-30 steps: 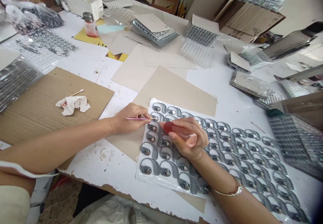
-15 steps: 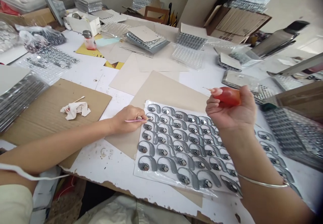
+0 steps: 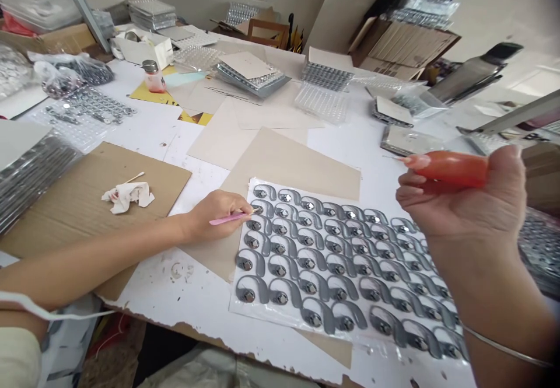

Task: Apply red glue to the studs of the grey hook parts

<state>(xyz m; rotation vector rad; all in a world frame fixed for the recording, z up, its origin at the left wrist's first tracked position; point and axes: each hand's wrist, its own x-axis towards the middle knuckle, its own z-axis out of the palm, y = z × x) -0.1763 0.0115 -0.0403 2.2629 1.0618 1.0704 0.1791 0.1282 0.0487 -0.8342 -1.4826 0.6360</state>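
Clearly, right fingers [image 3: 410, 193] clamp a smooth orange-red bottle [image 3: 457, 167]; left fingers [image 3: 238, 203] pinch a slim pink tool [image 3: 225, 219].

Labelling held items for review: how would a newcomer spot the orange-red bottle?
Start at the white table with its grey hooked pieces. At the picture's right, a right hand holds the orange-red bottle; its bright colour and thin tip set it apart from those pieces.

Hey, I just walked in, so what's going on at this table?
A person's left hand holds a thin pink stick, its tip at the left edge of the grey hook-shaped pieces laid out in rows. The right hand grips a red squeeze bottle, raised clear of them. Off to the left, a crumpled tissue and a cotton swab lie on cardboard.
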